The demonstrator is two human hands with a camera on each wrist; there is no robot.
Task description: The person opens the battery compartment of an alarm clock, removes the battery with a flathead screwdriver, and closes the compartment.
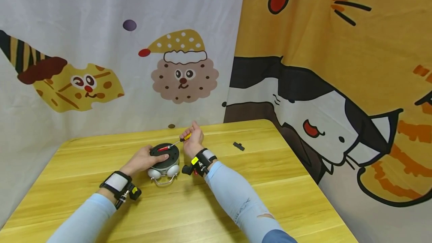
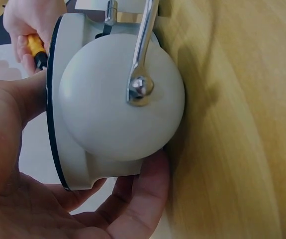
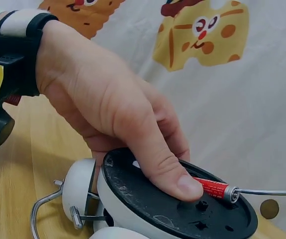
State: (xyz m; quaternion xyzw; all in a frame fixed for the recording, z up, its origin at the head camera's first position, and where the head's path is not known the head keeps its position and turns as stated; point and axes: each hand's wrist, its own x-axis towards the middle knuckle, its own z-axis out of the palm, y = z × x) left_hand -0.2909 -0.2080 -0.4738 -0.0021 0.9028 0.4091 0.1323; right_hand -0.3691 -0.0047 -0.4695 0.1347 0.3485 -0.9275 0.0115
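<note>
A white twin-bell alarm clock (image 1: 173, 155) lies on its face, black back upward, bells (image 2: 108, 99) and wire handle toward me. A red battery (image 3: 213, 188) sits in the slot in its back. My left hand (image 1: 143, 159) grips the clock from the left, thumb flat on the back beside the battery and fingers round the side. In my right hand (image 1: 194, 142) is a screwdriver (image 1: 187, 137) with a yellow-and-black handle. Its thin metal shaft (image 3: 267, 192) reaches to the silver end of the battery in the right wrist view.
A small dark battery cover (image 1: 239, 146) lies on the wooden table (image 1: 270, 183), right of my right hand. Behind the table's far edge hangs a curtain (image 1: 111, 59) with cartoon prints. Both wrists wear straps with small cameras.
</note>
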